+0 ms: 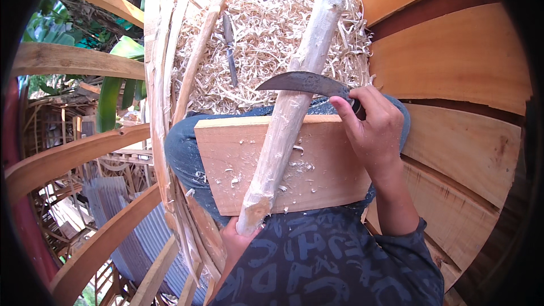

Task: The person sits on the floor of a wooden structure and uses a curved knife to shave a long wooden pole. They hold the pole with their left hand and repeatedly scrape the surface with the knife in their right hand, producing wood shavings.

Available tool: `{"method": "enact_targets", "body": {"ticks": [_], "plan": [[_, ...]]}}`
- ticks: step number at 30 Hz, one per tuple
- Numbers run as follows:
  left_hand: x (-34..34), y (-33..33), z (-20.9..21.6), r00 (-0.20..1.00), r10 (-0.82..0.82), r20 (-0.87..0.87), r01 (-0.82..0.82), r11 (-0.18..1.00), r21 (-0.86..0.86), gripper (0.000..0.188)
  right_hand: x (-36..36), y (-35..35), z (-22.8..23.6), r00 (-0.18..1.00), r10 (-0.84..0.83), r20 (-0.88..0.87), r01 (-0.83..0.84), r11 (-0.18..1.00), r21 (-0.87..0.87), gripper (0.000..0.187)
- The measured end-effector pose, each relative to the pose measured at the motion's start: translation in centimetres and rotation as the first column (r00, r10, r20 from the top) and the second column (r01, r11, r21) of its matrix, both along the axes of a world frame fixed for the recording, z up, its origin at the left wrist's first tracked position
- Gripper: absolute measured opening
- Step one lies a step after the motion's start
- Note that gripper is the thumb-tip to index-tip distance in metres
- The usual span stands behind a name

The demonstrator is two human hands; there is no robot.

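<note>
Right hand (371,127): closed around the knife (309,83) handle, likely for blade control.
Blade: crosswise over the pole (283,130).
Pole: slanted across the board (226,153) on the legs (184,150), presumably for backing.
Left hand (237,243): at pole's lower end, probably steadying; finger closure hidden, cannot tell.

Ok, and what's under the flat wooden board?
Legs in blue jeans show past the board at its left, right and far edges, seemingly supporting it. Whatever lies directly beneath its middle is covered and can't be seen.
</note>
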State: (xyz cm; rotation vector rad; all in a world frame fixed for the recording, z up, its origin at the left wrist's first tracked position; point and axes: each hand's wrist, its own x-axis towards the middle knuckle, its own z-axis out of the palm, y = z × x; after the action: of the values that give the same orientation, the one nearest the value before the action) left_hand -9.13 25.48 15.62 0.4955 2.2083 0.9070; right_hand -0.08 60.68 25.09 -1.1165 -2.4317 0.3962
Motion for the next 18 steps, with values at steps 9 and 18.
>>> {"method": "enact_targets", "body": {"ticks": [9, 18], "plan": [[0.00, 0.15, -0.16, 1.000, 0.009, 0.015, -0.010, 0.999, 0.041, 0.044, 0.12, -0.04, 0.52, 0.994, 0.045, -0.096, -0.040, 0.998, 0.054, 0.026], [-0.04, 0.44, 0.09, 1.000, 0.011, 0.022, -0.012, 0.999, 0.047, 0.043, -0.16, -0.30, 0.64, 0.991, 0.062, -0.118, -0.059, 0.998, 0.031, 0.025]]}}
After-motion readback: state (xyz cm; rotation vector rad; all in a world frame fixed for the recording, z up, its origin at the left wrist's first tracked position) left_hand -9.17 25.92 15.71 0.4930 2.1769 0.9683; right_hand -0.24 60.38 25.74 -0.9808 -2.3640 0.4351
